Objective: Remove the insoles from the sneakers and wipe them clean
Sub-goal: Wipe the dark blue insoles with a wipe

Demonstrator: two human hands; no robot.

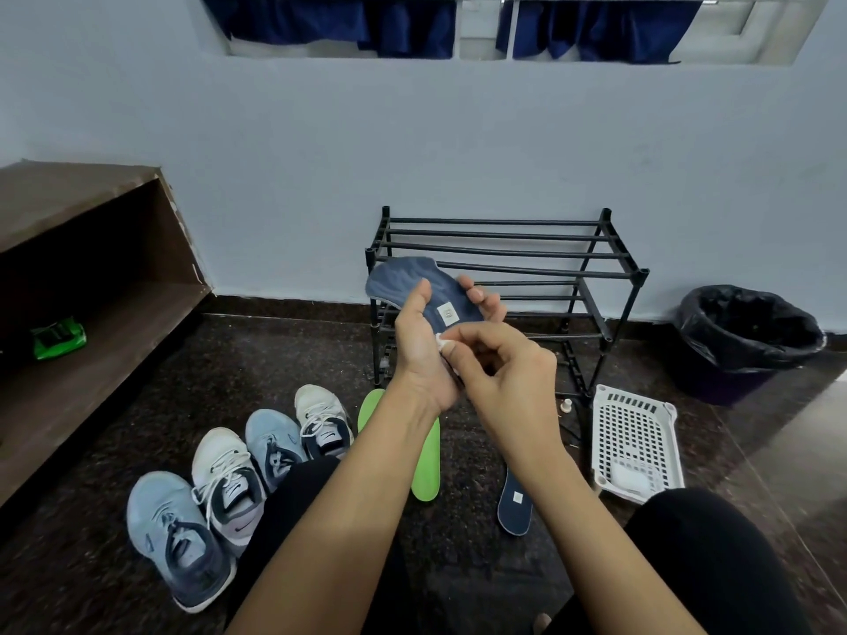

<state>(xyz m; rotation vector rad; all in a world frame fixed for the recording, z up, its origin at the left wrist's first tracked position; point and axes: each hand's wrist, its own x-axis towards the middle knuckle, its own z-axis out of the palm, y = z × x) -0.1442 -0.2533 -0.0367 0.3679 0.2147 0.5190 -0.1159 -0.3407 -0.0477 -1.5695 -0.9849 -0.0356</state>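
EDITOR: Knees (715,566) in black trousers fill the bottom edge, with two bare forearms rising between them. What are the hands doing?

PHOTOGRAPHER: At frame centre, the left hand (419,355) grasps a blue-grey insole (408,279), thumb across its face and fingers curled behind it, toe end tipped toward the upper left. The right hand (508,373) pinches a small white wipe (443,342) against the insole's heel end, just below a pale square label.

EDITOR: And on the floor?

PHOTOGRAPHER: Four sneakers (229,478) stand in a row at lower left, light blue and white alternating. Two green insoles (426,465) lie just right of them, partly hidden by the left forearm. A navy insole (515,501) lies right of lower centre, near a white perforated basket (635,442). Behind the hands, a black tube shoe rack (504,249) stands against the pale blue wall. A bin (751,336) lined with black plastic sits at right, and a green packet (58,337) rests on a brown wooden shelf (114,323) at left.
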